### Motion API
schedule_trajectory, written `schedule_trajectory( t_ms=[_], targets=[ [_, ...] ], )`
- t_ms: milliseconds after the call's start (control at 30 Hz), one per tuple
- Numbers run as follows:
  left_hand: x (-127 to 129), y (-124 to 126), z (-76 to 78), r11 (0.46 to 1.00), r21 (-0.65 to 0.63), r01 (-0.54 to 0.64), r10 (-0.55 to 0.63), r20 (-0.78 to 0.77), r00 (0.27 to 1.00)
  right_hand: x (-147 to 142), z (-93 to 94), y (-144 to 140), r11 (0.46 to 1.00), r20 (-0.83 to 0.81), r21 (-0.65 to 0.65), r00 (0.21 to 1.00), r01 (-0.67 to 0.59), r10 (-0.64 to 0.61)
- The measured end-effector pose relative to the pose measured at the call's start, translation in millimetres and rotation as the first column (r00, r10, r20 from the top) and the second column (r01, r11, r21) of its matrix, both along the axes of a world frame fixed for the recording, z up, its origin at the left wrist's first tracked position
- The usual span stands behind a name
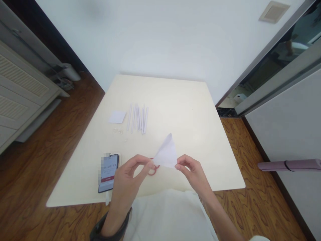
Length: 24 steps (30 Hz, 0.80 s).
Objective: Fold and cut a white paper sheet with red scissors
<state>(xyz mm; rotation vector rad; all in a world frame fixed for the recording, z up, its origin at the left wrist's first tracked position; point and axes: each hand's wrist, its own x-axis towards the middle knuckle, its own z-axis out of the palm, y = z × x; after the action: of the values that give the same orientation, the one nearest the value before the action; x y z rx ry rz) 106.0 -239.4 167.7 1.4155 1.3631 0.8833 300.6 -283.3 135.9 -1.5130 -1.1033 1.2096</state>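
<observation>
Two hands pinch one folded paper

Cream table [190,110] fills the middle. Left hand [130,177] and right hand [192,170] — both pinched shut on the bottom corners of a white paper triangle [167,154], held up over the near edge. Phone [109,172] at the near left corner. Rolled paper sticks [137,117] and a small paper square [117,116] toward the far left — red ring [152,171] under the left fingers.

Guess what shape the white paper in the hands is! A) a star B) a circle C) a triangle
C: the folded white paper tapers to one point at the top, with the left hand and right hand each pinching a bottom corner.
</observation>
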Motion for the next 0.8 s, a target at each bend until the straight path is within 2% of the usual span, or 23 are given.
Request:
schedule_trajectory(
  t_ms=[233, 300, 367, 467, 533, 600, 667, 800],
  targets=[
    [6, -3, 8.3, 0.999, 0.041, -0.021, 0.021, 0.0, 1.0, 0, -1.3, 2, 1.0, -0.004, -0.008, 1.0, 0.014, -0.014],
    [5, -5, 8.8, 0.994, 0.106, -0.018, 0.019, -0.004, 1.0, 2, -1.4, 3, 1.0, -0.007, -0.014, 1.0, 0.003, -0.004],
    [4, -6, 6.4, 0.97, 0.243, -0.007, 0.018, -0.041, 0.999, 6, -1.6, 4, 1.0, -0.016, -0.027, 1.0, -0.001, 0.0],
    [-1, -9, -1.9, 0.87, 0.492, 0.041, 0.041, -0.155, 0.987, 12, -0.2, 5, 0.997, -0.069, -0.059, 0.997, -0.045, 0.041],
    [-5, -10, -8.3, 0.809, 0.581, 0.085, 0.029, -0.183, 0.983, 13, 2.6, 4, 0.988, -0.144, -0.089, 0.983, -0.13, 0.117],
    [-8, -11, -12.9, 0.722, 0.672, 0.162, -0.034, -0.2, 0.979, 12, 5.8, 2, 0.971, -0.228, -0.121, 0.958, -0.204, 0.173],
    [-10, -12, -14.7, 0.641, 0.729, 0.239, -0.107, -0.224, 0.969, 9, 7.4, 0, 0.962, -0.295, -0.151, 0.939, -0.228, 0.176],
    [-12, -14, -14.3, 0.582, 0.725, 0.368, -0.22, -0.296, 0.93, 5, 5.5, -1, 0.957, -0.372, -0.181, 0.916, -0.227, 0.147]
  ],
)
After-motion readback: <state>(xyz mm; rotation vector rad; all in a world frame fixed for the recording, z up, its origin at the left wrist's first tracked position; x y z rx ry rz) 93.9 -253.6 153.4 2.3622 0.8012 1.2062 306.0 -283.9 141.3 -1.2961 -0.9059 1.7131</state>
